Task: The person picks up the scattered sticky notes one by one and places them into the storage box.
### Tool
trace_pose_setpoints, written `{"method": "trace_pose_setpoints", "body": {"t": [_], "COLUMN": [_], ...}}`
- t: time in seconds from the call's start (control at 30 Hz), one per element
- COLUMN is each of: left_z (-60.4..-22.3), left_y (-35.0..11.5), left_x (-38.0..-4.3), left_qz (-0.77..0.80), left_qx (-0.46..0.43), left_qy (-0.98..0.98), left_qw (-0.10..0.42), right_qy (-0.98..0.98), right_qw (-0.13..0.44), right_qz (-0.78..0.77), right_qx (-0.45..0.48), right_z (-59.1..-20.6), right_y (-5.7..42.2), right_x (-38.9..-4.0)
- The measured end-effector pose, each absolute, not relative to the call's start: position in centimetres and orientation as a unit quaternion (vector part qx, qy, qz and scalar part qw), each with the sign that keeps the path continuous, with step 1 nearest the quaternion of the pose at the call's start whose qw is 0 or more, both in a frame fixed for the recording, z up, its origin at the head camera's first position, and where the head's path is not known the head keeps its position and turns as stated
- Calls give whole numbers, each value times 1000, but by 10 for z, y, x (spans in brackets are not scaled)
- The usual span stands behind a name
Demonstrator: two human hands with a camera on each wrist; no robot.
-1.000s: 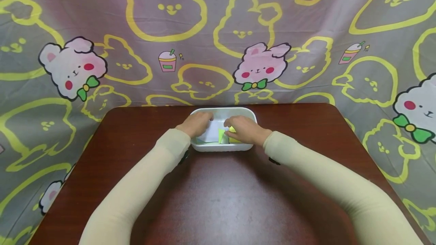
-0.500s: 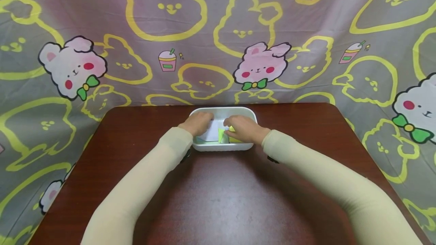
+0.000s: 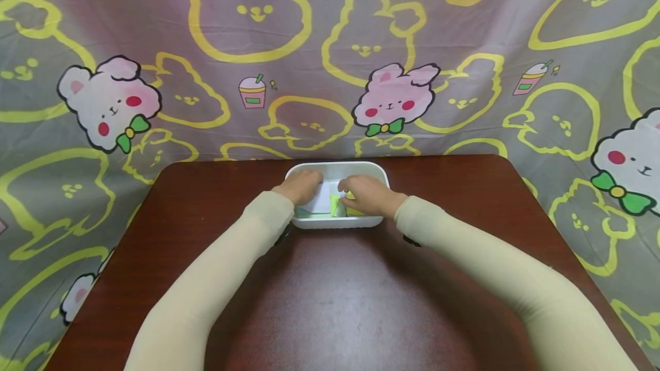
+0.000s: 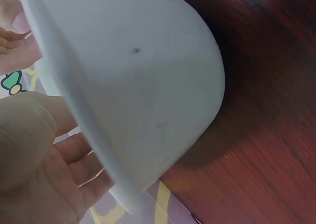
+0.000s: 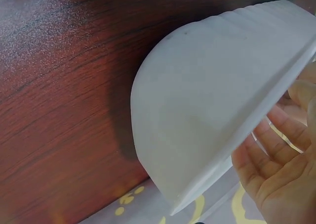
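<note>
A white plastic tub (image 3: 337,224) stands on the table, and both of my hands reach over its rim into it. My left hand (image 3: 303,187) is at the tub's left side, its fingers loosely bent above a white sheet (image 3: 321,198). On the right, my right hand (image 3: 368,194) lies over a yellow piece (image 3: 353,210), thumb close to a bright green folded piece (image 3: 335,205). Both wrist views show relaxed, slightly spread fingers behind the tub wall (image 4: 143,85); the wall hides the fingertips.
The dark red-brown table (image 3: 330,296) extends in front of the tub and to both sides. Behind it hangs a grey curtain (image 3: 309,44) printed with yellow outlines and bunny heads. Pale sleeves (image 3: 206,279) cover both arms.
The left forearm and wrist have shifted slightly right and up. Both hands stay in the tub, and its contents look the same.
</note>
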State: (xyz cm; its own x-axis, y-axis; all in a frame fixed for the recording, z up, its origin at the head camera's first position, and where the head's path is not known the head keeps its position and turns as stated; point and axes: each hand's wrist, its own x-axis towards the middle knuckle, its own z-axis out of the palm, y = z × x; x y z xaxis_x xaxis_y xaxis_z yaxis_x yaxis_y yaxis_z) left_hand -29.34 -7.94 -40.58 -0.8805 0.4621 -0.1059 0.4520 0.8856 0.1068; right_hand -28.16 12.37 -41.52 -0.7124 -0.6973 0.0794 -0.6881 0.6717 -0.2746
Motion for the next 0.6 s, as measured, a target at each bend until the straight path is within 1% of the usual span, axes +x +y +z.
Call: {"method": "trace_pose_setpoints", "body": {"t": [0.23, 0.6], "left_z": [-408, -411], "left_y": [-80, -81], "left_x": [-295, -290], "left_qz": [49, 58], "left_qx": [229, 214], "left_qy": [968, 969], "left_qw": [88, 111], "right_qy": [916, 917], "right_qw": [31, 30], "right_qz": [-150, -149], "right_qx": [-370, -370], "right_z": [-414, -411], "right_y": [121, 119], "right_x": [-282, -281]}}
